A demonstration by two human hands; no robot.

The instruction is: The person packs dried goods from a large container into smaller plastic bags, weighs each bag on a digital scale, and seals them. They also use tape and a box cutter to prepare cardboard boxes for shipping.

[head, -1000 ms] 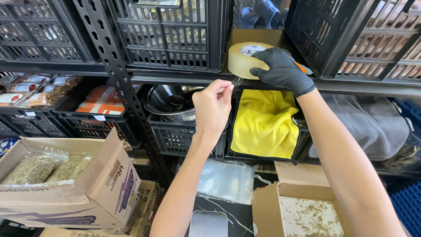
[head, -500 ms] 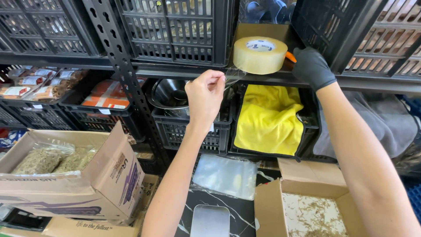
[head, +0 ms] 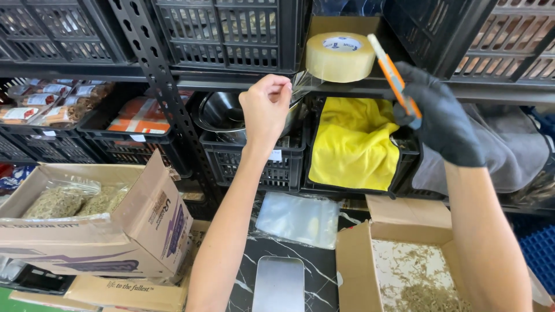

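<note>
Fingers: left fingers (head: 276, 91) pressed together, pinching the free end of a clear tape strip (head: 302, 86); right fingers in a black glove curled shut round an orange-handled cutter (head: 395, 75).
Tape strip: drawn out taut to the left from the tape roll (head: 341, 56), spanning the short gap between roll and left hand (head: 265, 111).
Tape roll: tan, lying flat on the shelf edge (head: 231, 81), up between two black crates, with a brown box behind it.
Right hand (head: 439, 118): raised just right of the roll, cutter blade end tilted up toward it, near but not on the strip.
Step in hand: by my reading, a length of tape is pulled off and held ready for cutting.
Next move calls for: keeping the strip tight while the blade meets it close to the roll, clear of the bare thumb.
Below the shelf: a steel bowl (head: 222, 112) in a crate (head: 254, 162) behind the left wrist; a yellow cloth (head: 355, 144) in the next crate; a grey cloth (head: 509, 150) further right.
Surface: dark marbled surface (head: 318, 277) with a clear plastic bag (head: 298, 218) and a small metal tray (head: 278, 284).
Boxes: open carton (head: 404, 271) of dried herb at the right, another carton (head: 115, 231) with bagged herb at the left.
</note>
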